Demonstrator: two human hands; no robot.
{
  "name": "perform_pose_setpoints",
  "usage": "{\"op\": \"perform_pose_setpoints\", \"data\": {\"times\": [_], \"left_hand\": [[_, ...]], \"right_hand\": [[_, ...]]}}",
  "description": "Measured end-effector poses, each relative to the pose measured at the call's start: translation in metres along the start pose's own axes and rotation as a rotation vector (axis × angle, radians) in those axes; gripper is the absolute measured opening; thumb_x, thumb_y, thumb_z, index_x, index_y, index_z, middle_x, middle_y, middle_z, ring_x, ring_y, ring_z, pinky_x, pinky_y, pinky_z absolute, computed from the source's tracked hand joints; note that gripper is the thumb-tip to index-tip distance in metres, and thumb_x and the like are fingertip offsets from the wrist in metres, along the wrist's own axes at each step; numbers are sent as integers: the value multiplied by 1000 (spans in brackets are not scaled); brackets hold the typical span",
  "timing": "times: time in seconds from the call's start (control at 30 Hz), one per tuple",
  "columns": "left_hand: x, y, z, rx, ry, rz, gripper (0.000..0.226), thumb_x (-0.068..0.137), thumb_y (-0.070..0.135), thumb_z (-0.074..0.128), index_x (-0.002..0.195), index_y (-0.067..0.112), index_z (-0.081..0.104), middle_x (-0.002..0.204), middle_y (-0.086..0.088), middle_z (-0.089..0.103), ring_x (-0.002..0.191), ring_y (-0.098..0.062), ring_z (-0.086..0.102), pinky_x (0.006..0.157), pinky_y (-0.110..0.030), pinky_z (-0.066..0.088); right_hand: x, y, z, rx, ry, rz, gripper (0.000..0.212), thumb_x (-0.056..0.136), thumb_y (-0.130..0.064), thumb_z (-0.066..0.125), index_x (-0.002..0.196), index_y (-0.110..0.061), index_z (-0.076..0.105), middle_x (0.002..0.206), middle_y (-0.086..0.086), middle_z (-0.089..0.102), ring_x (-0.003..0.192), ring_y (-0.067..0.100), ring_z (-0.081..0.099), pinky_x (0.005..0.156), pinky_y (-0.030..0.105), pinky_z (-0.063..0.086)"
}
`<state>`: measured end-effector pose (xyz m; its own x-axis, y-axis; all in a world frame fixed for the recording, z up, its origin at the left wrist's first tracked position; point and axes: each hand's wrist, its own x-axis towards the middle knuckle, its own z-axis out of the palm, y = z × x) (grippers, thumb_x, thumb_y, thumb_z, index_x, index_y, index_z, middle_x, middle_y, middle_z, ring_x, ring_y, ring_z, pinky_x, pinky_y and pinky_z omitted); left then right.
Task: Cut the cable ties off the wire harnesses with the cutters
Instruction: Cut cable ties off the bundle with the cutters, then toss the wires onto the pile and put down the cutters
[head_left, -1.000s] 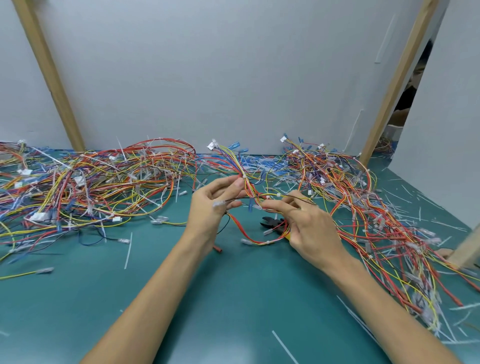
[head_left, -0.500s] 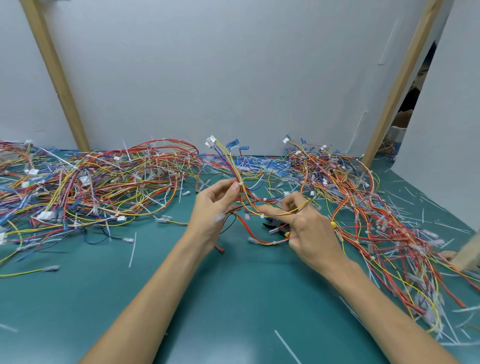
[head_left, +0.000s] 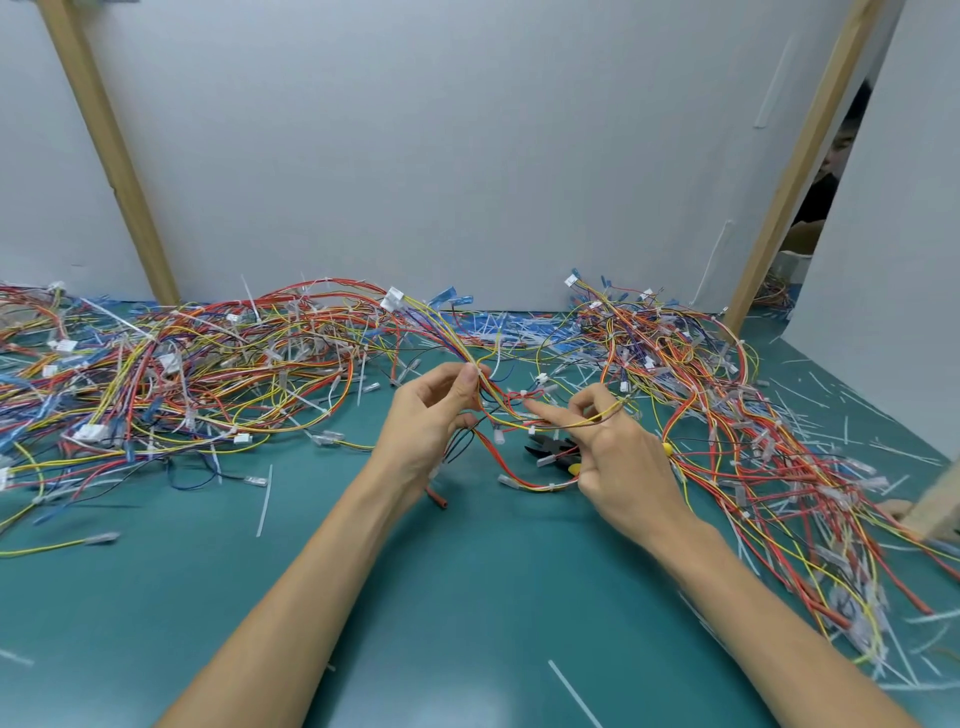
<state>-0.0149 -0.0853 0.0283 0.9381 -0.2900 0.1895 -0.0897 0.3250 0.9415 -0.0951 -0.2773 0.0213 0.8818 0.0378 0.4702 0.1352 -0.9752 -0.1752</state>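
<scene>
Head view. Left hand pinches the wire harness between thumb and forefinger, up-left of the cutters. Right hand: forefinger straight along harness, remaining fingers curled over cutters' yellow handles, above green table.

Bare mat between flanking wire heaps

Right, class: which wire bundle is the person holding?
The small middle harness, pinched by the left hand and right hand; the big left pile and right pile lie on the mat.
</scene>
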Motion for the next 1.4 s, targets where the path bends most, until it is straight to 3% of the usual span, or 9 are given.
{"op": "perform_pose_setpoints", "data": {"times": [0.17, 0.37, 0.5, 0.67, 0.77, 0.93, 1.07, 1.23, 1.4], "left_hand": [[2, -3, 1, 31, 35, -6, 26, 91, 37, 60, 93, 12, 67, 78, 4, 61, 76, -10, 56, 66, -17, 48], [5, -5, 1, 76, 41, -18, 28, 100, 34, 55, 81, 15, 61, 82, -7, 66, 82, -17, 62, 85, -33, 51], [5, -7, 2, 65, 87, 13, 31, 103, 30, 52, 78, 13, 60, 66, 6, 66, 63, -4, 63, 71, -23, 53], [4, -1, -2, 62, 107, 65, 34, 100, 43, 53, 87, 18, 72, 87, -4, 72, 81, -16, 64, 69, -24, 49], [5, 1, -4, 83, 59, 52, 46, 96, 55, 43, 96, 24, 76, 95, -2, 77, 89, -15, 66, 78, -28, 47], [4, -2, -8, 308, -15, 101, 52, 106, 43, 30, 105, 17, 75, 93, -7, 76, 79, -15, 67, 74, -27, 48], [-1, -12, -17, 782, -100, 191, 43, 105, 47, 38, 90, 26, 72, 74, 3, 72, 68, -9, 68, 66, -20, 47], [-7, -7, -6, 714, -246, 160, 60, 92, 71, 40, 88, 20, 71, 71, 1, 71, 65, -12, 68, 71, -30, 53], [-16, -1, 10, 756, -285, 206, 34, 96, 53, 48, 99, 26, 67, 78, 7, 73, 76, -7, 71, 85, -34, 54]], "right_hand": [[0, 0, 2, 59, 50, 2, 67, 91, 3, 56, 136, -47, 57, 109, -8, 47, 79, 19, 53, 57, 36, 47], [-2, -3, 0, 149, 86, -1, 39, 98, -14, 57, 127, -39, 66, 110, -9, 53, 88, 19, 57, 67, 35, 48], [-3, -6, 0, 228, 127, 2, 33, 96, -29, 65, 128, -38, 65, 98, -19, 53, 90, 7, 54, 79, 27, 44], [-1, -4, 0, 287, 145, -4, 21, 96, -30, 67, 116, -29, 71, 90, -13, 66, 84, 5, 58, 77, 35, 52], [0, -1, 1, 315, 185, -32, 21, 99, -25, 63, 119, -28, 68, 79, -23, 58, 68, -6, 50, 64, 20, 42], [3, 3, 0, 397, 264, -23, 27, 99, -10, 60, 124, -18, 67, 77, -38, 51, 70, -16, 51, 67, 3, 33], [20, 14, -15, 501, 329, 48, 24, 102, -12, 56, 120, -23, 67, 69, -26, 56, 51, 2, 43, 52, 12, 29], [58, 34, -64, 493, 446, 88, 27, 104, -23, 52, 121, -40, 63, 63, -9, 50, 48, 9, 37, 47, 30, 33], [104, 61, -113, 400, 573, 155, 29, 104, -26, 51, 129, -29, 65, 78, -7, 57, 58, 5, 47, 56, 26, 40]]}}
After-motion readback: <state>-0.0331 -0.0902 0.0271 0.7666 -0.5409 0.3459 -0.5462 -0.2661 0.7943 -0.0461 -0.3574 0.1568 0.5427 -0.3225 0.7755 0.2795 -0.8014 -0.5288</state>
